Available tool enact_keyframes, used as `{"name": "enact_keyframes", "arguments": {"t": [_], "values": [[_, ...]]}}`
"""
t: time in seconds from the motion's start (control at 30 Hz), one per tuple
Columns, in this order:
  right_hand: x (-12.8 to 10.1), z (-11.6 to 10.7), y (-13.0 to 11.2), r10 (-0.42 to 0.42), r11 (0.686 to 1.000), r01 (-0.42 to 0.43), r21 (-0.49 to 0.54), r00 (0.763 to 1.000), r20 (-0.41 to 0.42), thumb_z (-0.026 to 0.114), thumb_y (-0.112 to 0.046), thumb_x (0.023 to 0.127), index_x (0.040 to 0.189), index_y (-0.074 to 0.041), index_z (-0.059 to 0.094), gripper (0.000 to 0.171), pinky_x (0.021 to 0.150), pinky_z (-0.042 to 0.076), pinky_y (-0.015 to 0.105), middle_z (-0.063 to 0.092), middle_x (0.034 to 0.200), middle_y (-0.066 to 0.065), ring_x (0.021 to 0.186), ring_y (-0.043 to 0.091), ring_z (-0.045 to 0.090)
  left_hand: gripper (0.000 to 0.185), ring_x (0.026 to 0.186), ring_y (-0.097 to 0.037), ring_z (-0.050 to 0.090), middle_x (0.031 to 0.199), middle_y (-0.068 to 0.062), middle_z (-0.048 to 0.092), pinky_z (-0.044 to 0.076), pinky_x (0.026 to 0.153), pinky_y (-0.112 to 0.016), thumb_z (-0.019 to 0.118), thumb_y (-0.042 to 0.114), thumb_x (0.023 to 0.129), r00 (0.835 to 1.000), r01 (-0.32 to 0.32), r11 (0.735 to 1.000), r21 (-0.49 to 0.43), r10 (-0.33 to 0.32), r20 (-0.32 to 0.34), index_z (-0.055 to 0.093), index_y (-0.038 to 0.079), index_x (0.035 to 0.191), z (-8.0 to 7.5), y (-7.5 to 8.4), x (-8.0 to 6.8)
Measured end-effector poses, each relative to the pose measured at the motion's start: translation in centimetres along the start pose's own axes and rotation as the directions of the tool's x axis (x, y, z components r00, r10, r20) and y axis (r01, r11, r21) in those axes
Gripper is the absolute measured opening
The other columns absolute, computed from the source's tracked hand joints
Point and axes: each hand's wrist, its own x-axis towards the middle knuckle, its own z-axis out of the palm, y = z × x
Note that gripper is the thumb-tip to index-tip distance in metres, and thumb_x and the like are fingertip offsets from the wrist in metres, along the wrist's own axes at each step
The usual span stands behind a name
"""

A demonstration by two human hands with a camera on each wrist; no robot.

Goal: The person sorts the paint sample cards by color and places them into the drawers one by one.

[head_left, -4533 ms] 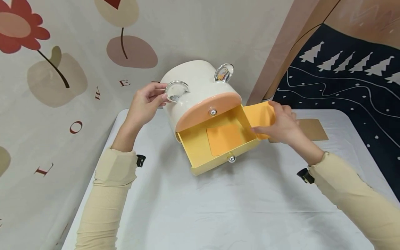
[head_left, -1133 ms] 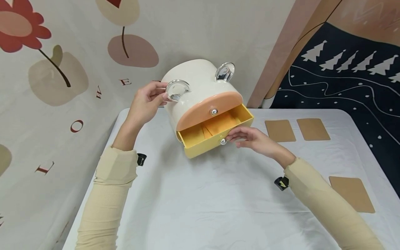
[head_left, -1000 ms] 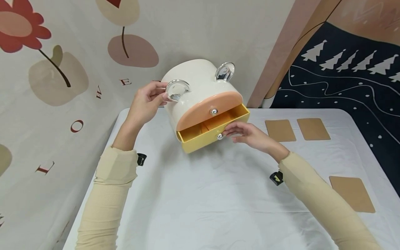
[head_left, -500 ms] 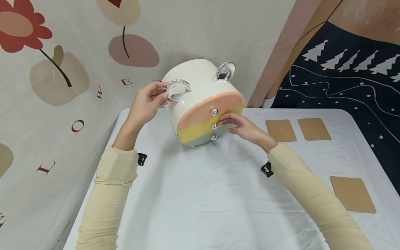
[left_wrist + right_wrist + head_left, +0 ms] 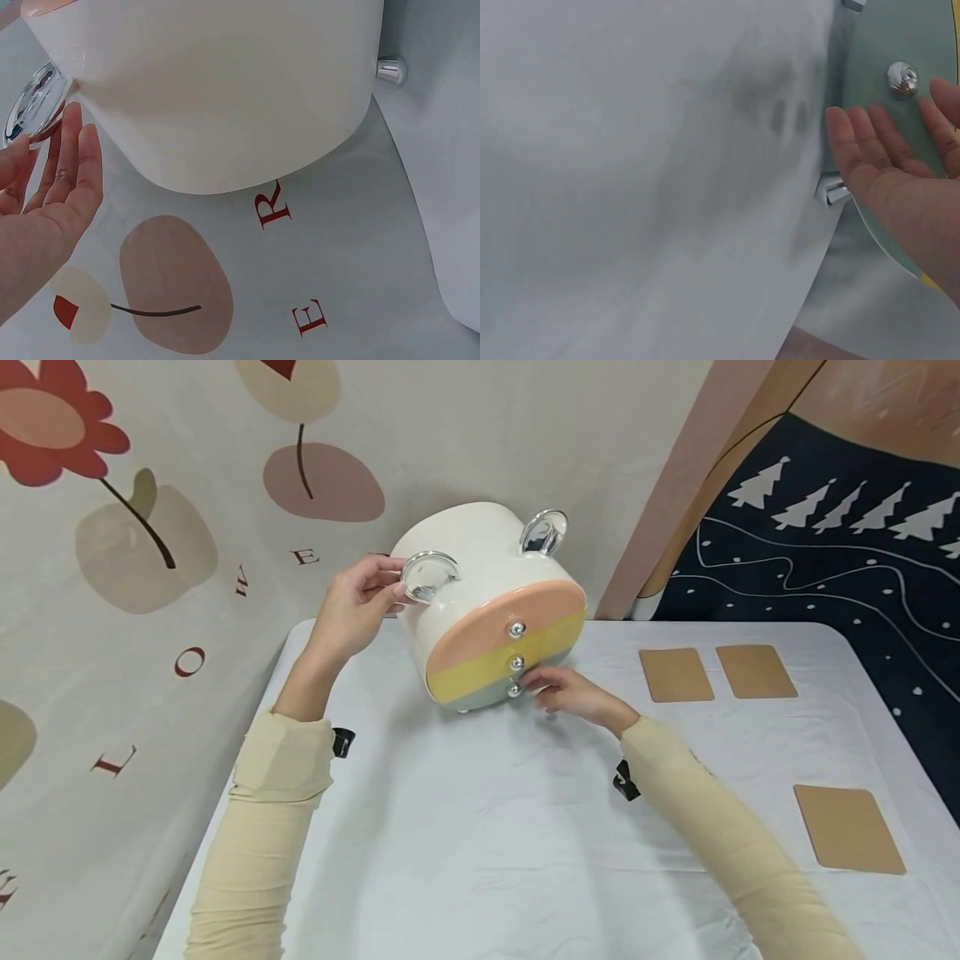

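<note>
A white rounded drawer box (image 5: 480,556) stands at the back of the table, its peach, yellow and grey-green drawer fronts all flush. My left hand (image 5: 352,610) holds the clear ear-shaped handle (image 5: 427,578) on the box's left side between thumb and fingers. In the left wrist view the fingers (image 5: 71,157) lie straight beside that handle (image 5: 34,105). My right hand (image 5: 570,693) is open, its fingertips by the lowest silver knob (image 5: 514,690). The right wrist view shows its flat palm (image 5: 885,157) next to that knob (image 5: 902,80) on the grey-green drawer.
Three brown cards lie on the white cloth (image 5: 487,843): two side by side (image 5: 677,674) (image 5: 756,671) to the right of the box, one (image 5: 849,828) nearer the right front edge. A flowered wall hanging rises on the left, a dark tree-patterned one (image 5: 825,568) on the right.
The right hand put a yellow sheet in the yellow drawer, pushed the drawer fully in, then dropped from the middle knob to the lowest. The left hand stayed on the handle.
</note>
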Motion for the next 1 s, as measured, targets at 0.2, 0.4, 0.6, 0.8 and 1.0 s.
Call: {"name": "enact_keyframes", "arguments": {"t": [0.2, 0.4, 0.6, 0.8, 1.0], "values": [[0.46, 0.45, 0.44, -0.013, 0.998, 0.013, 0.062, 1.0, 0.008, 0.048, 0.005, 0.089, 0.124, 0.004, 0.047, 0.035, 0.088, 0.045, 0.05, 0.049, 0.122, 0.02, 0.111, 0.037, 0.045, 0.028, 0.088, -0.018, 0.063, 0.113, -0.018, 0.058, 0.053, 0.079, -0.027, 0.052, 0.004, 0.092, 1.0, 0.001, 1.0, 0.012, -0.001, 0.0, 0.054, -0.001, 0.119, 0.08, -0.02, 0.02], [0.54, 0.3, 0.87, -0.014, 0.993, 0.006, 0.118, 0.998, 0.064, 0.046, 0.007, 0.089, 0.129, 0.003, 0.043, 0.041, 0.091, 0.043, 0.051, 0.046, 0.127, 0.02, 0.115, 0.04, 0.043, 0.028, 0.087, -0.017, 0.062, 0.112, -0.018, 0.058, 0.053, 0.078, -0.026, 0.053, 0.004, 0.091, 1.0, -0.001, 1.0, 0.002, 0.001, 0.001, 0.054, -0.001, 0.119, 0.06, -0.08, 0.02], [0.41, 0.51, 0.72, 0.007, 0.993, -0.018, 0.12, 0.996, 0.093, 0.046, 0.008, 0.087, 0.133, 0.0, 0.04, 0.047, 0.094, 0.041, 0.051, 0.042, 0.13, 0.02, 0.12, 0.038, 0.039, 0.028, 0.087, -0.017, 0.063, 0.112, -0.018, 0.058, 0.053, 0.079, -0.027, 0.053, 0.004, 0.092, 1.0, 0.003, 1.0, 0.003, -0.003, 0.001, 0.054, -0.001, 0.119, 0.09, -0.04, 0.0], [0.45, 0.61, 0.74, 0.014, 0.991, -0.029, 0.132, 0.994, 0.106, 0.046, 0.009, 0.085, 0.134, 0.001, 0.038, 0.05, 0.095, 0.04, 0.05, 0.039, 0.132, 0.024, 0.12, 0.038, 0.038, 0.028, 0.087, -0.015, 0.062, 0.113, -0.018, 0.058, 0.053, 0.079, -0.028, 0.053, 0.004, 0.091, 1.0, 0.002, 1.0, -0.012, -0.002, 0.006, 0.054, -0.001, 0.119, 0.04, -0.06, -0.02], [0.04, 0.51, 0.95, 0.023, 0.994, -0.034, 0.099, 0.993, 0.113, 0.048, 0.01, 0.083, 0.133, -0.001, 0.041, 0.052, 0.093, 0.042, 0.05, 0.043, 0.13, 0.02, 0.12, 0.036, 0.04, 0.027, 0.087, -0.016, 0.063, 0.113, -0.018, 0.058, 0.053, 0.08, -0.03, 0.052, 0.004, 0.092, 1.0, 0.003, 1.0, -0.011, -0.003, 0.004, 0.054, -0.001, 0.119, 0.01, -0.11, 0.0]]}}
